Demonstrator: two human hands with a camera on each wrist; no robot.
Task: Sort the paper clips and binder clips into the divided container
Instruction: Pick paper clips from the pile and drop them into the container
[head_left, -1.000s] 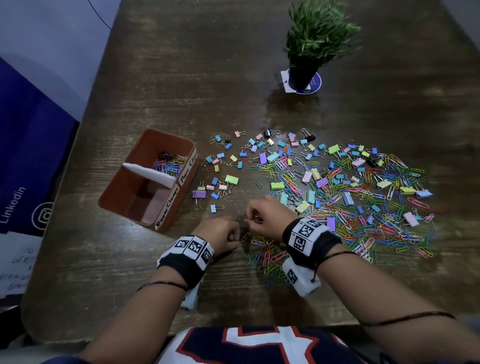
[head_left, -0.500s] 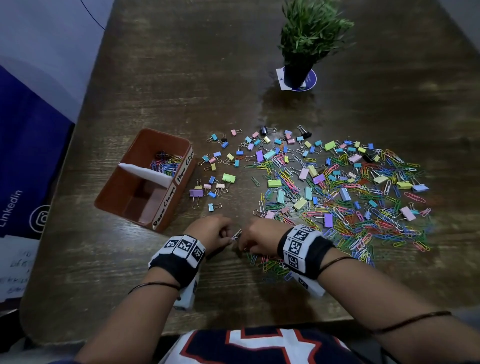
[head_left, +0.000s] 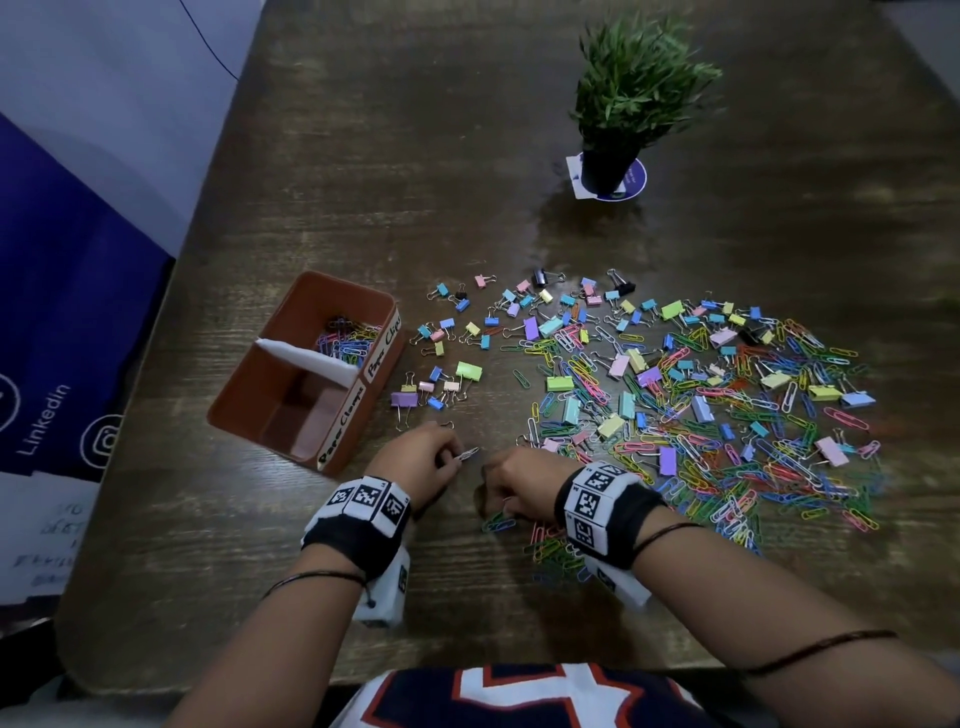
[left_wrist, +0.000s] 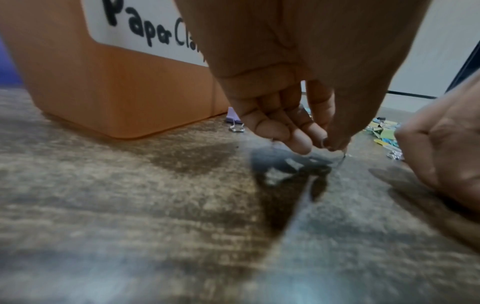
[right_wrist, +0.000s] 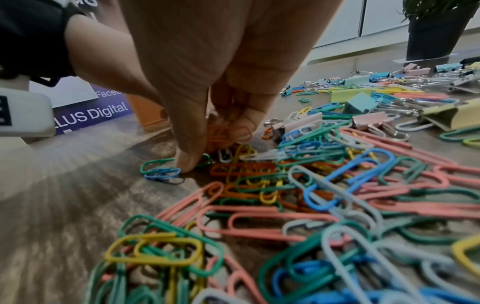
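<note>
Your right hand dropped lower-centre, pinching paper clips; left hand, nearer the upper-left container, seemingly pinches one.

You had a dark wooden table before you, with a small potted plant standing on a round coaster toward its far side. A blue banner printed with "LinkedIn" stood beside the table's left edge.
</note>
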